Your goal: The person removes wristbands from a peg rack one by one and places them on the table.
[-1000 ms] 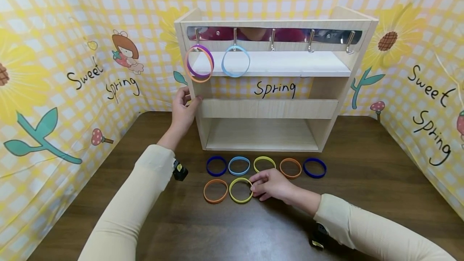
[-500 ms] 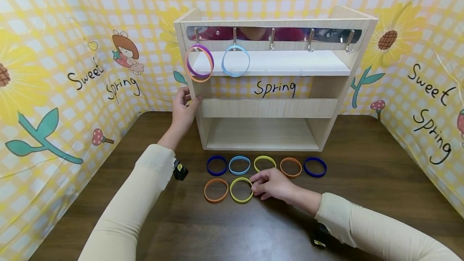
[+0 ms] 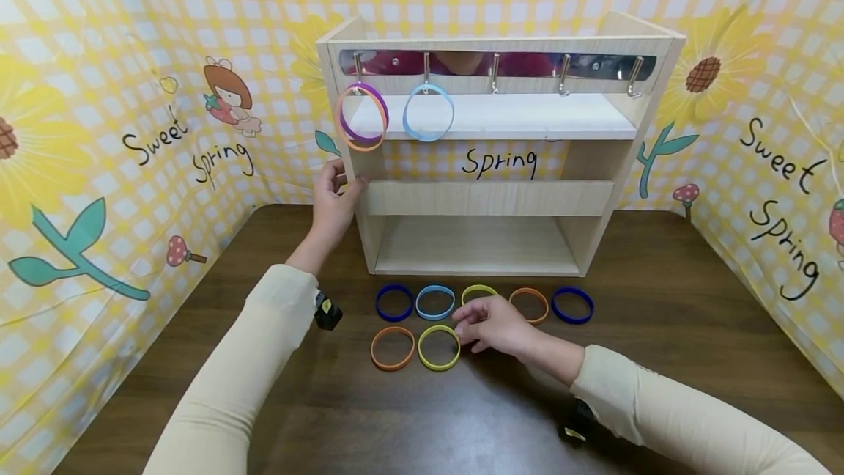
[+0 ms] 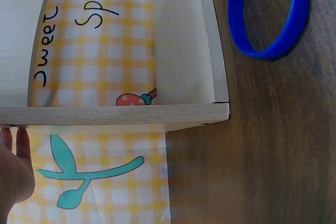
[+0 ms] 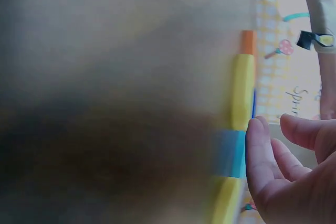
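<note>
My left hand point(image 3: 332, 200) touches the left side panel of the wooden shelf rack point(image 3: 488, 199), its thumb at the front edge. In the left wrist view, fingertips of the left hand point(image 4: 16, 171) meet the panel's outer face. Just above the table, my right hand point(image 3: 491, 325) hovers beside a front yellow wristband point(image 3: 438, 367), which lies flat. The right wrist view shows the thumb and fingers of the right hand point(image 5: 294, 177) apart with nothing between them. A back yellow wristband point(image 3: 479, 287) is partly hidden behind this hand. An orange wristband point(image 3: 392, 367) lies left of the front yellow one.
Along the back row lie dark blue point(image 3: 572, 321), light blue point(image 3: 434, 318) and orange wristbands point(image 3: 529, 290). A metal hook rail point(image 3: 461, 63) crosses the rack's top. Orange point(image 3: 361, 146) and purple wristbands point(image 3: 385, 112) hang on its leftmost hook, a light blue wristband point(image 3: 428, 138) on the second.
My right hand has lifted slightly, away from the rim of the front yellow wristband, and covers more of the back yellow one. The left hand has stayed at the rack.
</note>
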Action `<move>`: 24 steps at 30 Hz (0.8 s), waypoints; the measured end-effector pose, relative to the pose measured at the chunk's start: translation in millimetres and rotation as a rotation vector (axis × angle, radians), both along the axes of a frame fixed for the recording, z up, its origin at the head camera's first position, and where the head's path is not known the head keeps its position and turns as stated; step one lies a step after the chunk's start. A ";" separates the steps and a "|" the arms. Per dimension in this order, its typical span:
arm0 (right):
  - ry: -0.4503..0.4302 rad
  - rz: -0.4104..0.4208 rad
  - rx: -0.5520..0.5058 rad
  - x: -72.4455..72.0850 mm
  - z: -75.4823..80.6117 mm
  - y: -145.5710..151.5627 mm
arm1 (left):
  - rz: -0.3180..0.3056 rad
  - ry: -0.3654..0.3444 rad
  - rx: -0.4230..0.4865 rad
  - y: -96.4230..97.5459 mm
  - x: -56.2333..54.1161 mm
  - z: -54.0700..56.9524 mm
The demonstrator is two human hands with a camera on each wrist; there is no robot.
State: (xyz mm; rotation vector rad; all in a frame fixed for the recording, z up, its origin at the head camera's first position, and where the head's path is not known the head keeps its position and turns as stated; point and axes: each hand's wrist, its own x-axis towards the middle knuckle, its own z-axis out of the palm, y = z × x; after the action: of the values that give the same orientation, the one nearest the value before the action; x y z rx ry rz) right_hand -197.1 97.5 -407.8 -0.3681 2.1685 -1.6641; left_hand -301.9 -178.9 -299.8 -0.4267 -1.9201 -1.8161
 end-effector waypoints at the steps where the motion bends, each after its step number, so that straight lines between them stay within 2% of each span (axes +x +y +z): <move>1: 0.004 -0.006 -0.003 -1.7 2.1 -0.9 | 0.001 -0.002 -0.001 0.0 0.2 0.1; 12: 0.064 -0.057 -0.117 -18.7 38.6 -8.9 | 0.010 -0.002 -0.013 0.3 0.5 0.2; 24: 0.222 -0.167 -0.302 -37.6 90.2 -23.2 | 0.001 -0.004 -0.009 0.1 0.3 0.4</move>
State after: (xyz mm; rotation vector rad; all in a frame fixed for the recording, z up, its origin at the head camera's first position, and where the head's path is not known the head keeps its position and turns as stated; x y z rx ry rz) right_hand -234.8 74.4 -317.6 -0.4864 2.1500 -2.1451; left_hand -301.6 -178.8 -299.4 -0.4258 -1.9317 -1.8092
